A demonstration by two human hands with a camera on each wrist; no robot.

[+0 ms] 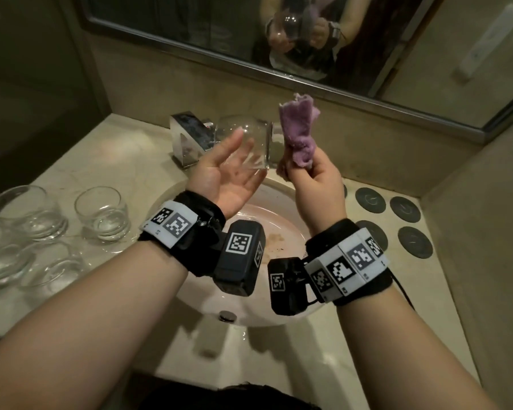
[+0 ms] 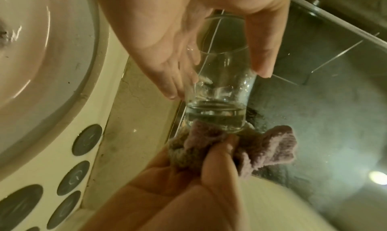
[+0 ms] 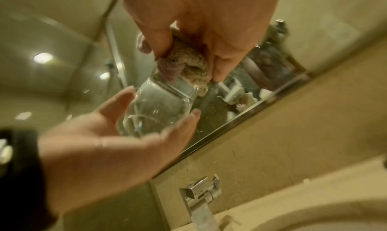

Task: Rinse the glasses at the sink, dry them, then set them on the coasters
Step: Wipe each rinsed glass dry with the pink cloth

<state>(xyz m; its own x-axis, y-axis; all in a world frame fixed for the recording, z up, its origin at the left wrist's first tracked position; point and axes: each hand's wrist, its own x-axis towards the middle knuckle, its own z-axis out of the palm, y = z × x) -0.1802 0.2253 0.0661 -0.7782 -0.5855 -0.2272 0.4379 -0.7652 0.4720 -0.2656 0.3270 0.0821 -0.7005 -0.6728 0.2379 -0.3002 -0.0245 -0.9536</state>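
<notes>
My left hand holds a clear glass on its side above the sink, thumb on one side and fingers on the other. In the left wrist view the glass points its thick base at a bunched purple cloth. My right hand grips that cloth, which stands up out of the fist and touches the glass base. Several dark round coasters lie bare on the counter at the right.
Several more clear glasses stand upright on the counter left of the sink. A chrome faucet sits behind the basin, under a wall mirror. Walls close in the counter on both sides.
</notes>
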